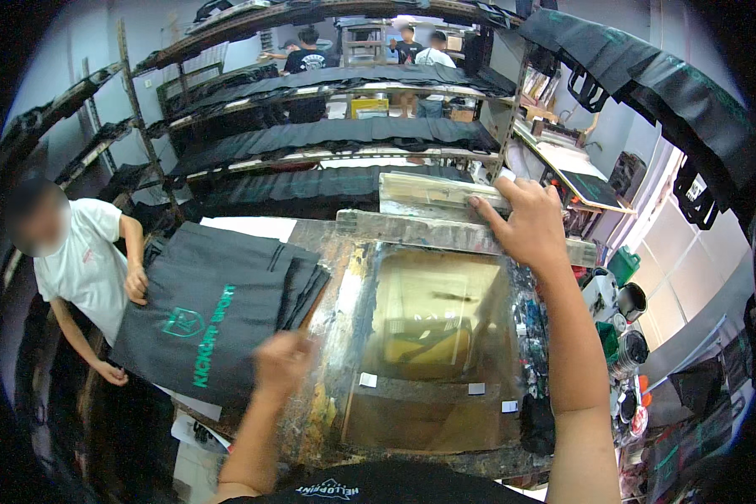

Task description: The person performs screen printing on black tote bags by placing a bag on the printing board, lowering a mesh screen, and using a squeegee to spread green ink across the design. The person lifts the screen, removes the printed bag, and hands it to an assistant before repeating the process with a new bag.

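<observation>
My right hand point(531, 220) reaches to the far side of the work table and grips the right end of a pale, frame-like bar point(433, 191), thumb against its face and fingers over its top. Nearer me lies a glossy, see-through panel point(433, 336) with small white tabs on it. My left hand point(281, 361) is smeared by motion at the near right edge of a stack of black fabric bags point(164, 277); whether it holds a bag cannot be made out. The top bag carries a green print.
A co-worker in a white shirt point(88, 244) stands at the left, one hand at the bags. Racks of black bags point(336, 139) fill the back. Paint tubs point(632, 349) and cans line the right side. More black bags point(638, 67) hang at upper right; several people are beyond.
</observation>
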A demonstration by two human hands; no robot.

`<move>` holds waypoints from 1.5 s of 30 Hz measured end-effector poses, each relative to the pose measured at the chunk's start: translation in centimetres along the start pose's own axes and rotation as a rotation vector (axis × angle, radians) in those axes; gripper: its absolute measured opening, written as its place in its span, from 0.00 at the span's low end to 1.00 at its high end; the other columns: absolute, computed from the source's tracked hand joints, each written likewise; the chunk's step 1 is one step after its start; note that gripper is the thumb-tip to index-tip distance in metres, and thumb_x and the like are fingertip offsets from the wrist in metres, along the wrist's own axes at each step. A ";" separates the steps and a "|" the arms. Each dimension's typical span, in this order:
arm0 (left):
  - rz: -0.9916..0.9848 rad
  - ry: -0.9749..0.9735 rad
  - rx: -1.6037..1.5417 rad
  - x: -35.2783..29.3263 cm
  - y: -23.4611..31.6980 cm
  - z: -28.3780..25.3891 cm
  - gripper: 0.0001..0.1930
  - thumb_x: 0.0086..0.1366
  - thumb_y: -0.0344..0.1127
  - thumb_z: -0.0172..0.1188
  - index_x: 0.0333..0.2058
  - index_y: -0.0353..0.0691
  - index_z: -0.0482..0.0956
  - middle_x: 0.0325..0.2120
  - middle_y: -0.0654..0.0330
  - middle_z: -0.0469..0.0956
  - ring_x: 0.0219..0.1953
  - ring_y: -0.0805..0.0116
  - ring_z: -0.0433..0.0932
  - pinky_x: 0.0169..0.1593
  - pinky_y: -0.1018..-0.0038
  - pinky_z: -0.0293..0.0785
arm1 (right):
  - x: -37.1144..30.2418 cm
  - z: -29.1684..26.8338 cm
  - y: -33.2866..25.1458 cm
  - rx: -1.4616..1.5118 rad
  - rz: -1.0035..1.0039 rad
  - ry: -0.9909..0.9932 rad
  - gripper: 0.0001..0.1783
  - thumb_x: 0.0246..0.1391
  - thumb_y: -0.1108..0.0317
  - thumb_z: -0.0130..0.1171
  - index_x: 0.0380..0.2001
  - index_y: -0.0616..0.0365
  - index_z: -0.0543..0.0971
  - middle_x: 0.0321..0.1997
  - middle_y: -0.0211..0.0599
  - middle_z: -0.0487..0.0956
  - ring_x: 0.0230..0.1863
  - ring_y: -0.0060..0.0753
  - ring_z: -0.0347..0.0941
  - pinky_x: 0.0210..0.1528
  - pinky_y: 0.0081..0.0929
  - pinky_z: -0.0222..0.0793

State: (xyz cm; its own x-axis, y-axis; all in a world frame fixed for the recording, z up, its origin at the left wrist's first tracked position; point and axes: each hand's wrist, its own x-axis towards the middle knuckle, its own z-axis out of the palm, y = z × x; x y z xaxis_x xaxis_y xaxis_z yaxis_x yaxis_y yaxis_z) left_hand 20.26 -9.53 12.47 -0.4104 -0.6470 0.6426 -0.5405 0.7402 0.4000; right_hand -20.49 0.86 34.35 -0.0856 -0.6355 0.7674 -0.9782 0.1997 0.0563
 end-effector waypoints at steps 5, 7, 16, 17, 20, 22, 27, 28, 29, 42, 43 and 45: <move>-0.008 -0.092 -0.128 1.5 4.1 6.2 0.09 0.67 0.39 0.66 0.38 0.39 0.86 0.32 0.51 0.84 0.36 0.48 0.83 0.41 0.58 0.80 | 0.4 -0.2 -0.2 -0.013 -0.019 -0.057 0.29 0.63 0.38 0.59 0.36 0.57 0.83 0.33 0.45 0.82 0.41 0.51 0.79 0.50 0.46 0.64; -0.016 0.001 -0.052 3.9 -0.8 6.9 0.11 0.69 0.40 0.64 0.41 0.39 0.85 0.36 0.50 0.83 0.41 0.46 0.82 0.45 0.56 0.79 | 0.5 -0.5 -0.4 -0.015 -0.025 -0.048 0.29 0.63 0.38 0.60 0.36 0.57 0.83 0.33 0.45 0.82 0.41 0.50 0.79 0.49 0.46 0.64; -0.420 -0.365 1.048 1.6 -16.7 3.4 0.30 0.74 0.50 0.58 0.67 0.37 0.69 0.62 0.42 0.75 0.58 0.44 0.78 0.58 0.50 0.76 | 0.3 -0.4 -0.5 0.029 0.004 -0.023 0.30 0.63 0.38 0.59 0.33 0.58 0.82 0.31 0.45 0.82 0.40 0.51 0.78 0.49 0.47 0.64; -0.438 -0.436 1.010 1.4 -16.6 3.6 0.31 0.74 0.51 0.58 0.68 0.38 0.69 0.63 0.42 0.74 0.58 0.45 0.78 0.57 0.51 0.76 | 0.4 -0.6 -0.4 0.026 0.006 -0.018 0.30 0.64 0.38 0.59 0.33 0.58 0.82 0.31 0.45 0.82 0.40 0.51 0.78 0.49 0.48 0.64; -0.384 -0.426 0.914 1.4 -16.2 3.7 0.22 0.73 0.49 0.60 0.55 0.39 0.78 0.50 0.46 0.83 0.48 0.48 0.84 0.50 0.55 0.80 | 0.4 -0.4 0.1 0.029 0.003 0.003 0.30 0.64 0.38 0.58 0.32 0.58 0.82 0.30 0.45 0.81 0.40 0.51 0.78 0.49 0.48 0.64; -0.380 -0.412 0.783 2.4 -16.6 2.3 0.15 0.73 0.46 0.60 0.46 0.40 0.81 0.41 0.49 0.86 0.42 0.48 0.86 0.46 0.56 0.82 | 0.3 -0.1 0.1 0.045 -0.001 -0.010 0.30 0.64 0.38 0.58 0.33 0.58 0.81 0.30 0.46 0.81 0.40 0.52 0.78 0.49 0.48 0.64; -0.123 -0.304 0.746 5.8 -18.2 -1.1 0.12 0.74 0.38 0.54 0.33 0.39 0.81 0.31 0.46 0.85 0.37 0.45 0.86 0.43 0.51 0.82 | 0.1 0.0 0.1 0.079 -0.012 -0.017 0.30 0.64 0.36 0.57 0.35 0.56 0.83 0.32 0.44 0.81 0.40 0.50 0.78 0.48 0.48 0.65; -0.064 -0.356 0.701 7.3 -16.6 -1.3 0.12 0.74 0.38 0.54 0.33 0.39 0.82 0.31 0.46 0.85 0.38 0.44 0.86 0.43 0.50 0.82 | 0.1 0.3 0.2 0.081 -0.016 -0.002 0.30 0.64 0.36 0.57 0.36 0.55 0.84 0.32 0.43 0.82 0.40 0.49 0.78 0.48 0.48 0.65; -0.011 -0.410 0.654 8.6 -14.6 -1.4 0.13 0.73 0.38 0.54 0.33 0.39 0.82 0.31 0.45 0.85 0.39 0.44 0.86 0.44 0.50 0.82 | 0.4 0.1 0.1 0.038 0.012 -0.068 0.31 0.64 0.35 0.55 0.38 0.55 0.85 0.34 0.43 0.83 0.42 0.49 0.79 0.51 0.48 0.66; -0.022 -0.725 0.014 8.2 13.4 25.9 0.14 0.75 0.39 0.50 0.50 0.35 0.73 0.41 0.37 0.85 0.46 0.36 0.85 0.51 0.43 0.80 | 1.0 0.6 0.7 -0.003 0.001 -0.063 0.34 0.65 0.33 0.53 0.44 0.54 0.85 0.40 0.46 0.86 0.47 0.49 0.81 0.53 0.50 0.68; -0.071 -0.782 -0.163 7.9 16.0 25.9 0.19 0.77 0.43 0.50 0.53 0.32 0.73 0.44 0.35 0.83 0.48 0.35 0.83 0.51 0.47 0.80 | 0.7 0.8 1.2 -0.011 -0.020 -0.033 0.34 0.64 0.33 0.53 0.45 0.54 0.85 0.40 0.46 0.86 0.46 0.48 0.82 0.51 0.51 0.68; 0.085 -0.741 -0.382 5.4 15.7 27.9 0.23 0.78 0.51 0.49 0.54 0.35 0.77 0.53 0.39 0.80 0.56 0.35 0.77 0.59 0.48 0.75 | 0.7 1.8 1.6 0.000 -0.074 0.053 0.36 0.64 0.32 0.54 0.45 0.56 0.86 0.40 0.48 0.86 0.46 0.51 0.82 0.48 0.49 0.66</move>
State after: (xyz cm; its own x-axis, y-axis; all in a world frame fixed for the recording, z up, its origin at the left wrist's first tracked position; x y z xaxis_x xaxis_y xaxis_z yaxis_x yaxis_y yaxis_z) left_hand -10.93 -6.50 4.01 -0.8873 -0.4402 0.1378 -0.2545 0.7164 0.6496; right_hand -22.45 -0.59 33.85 -0.0029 -0.6078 0.7941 -0.9816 0.1535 0.1139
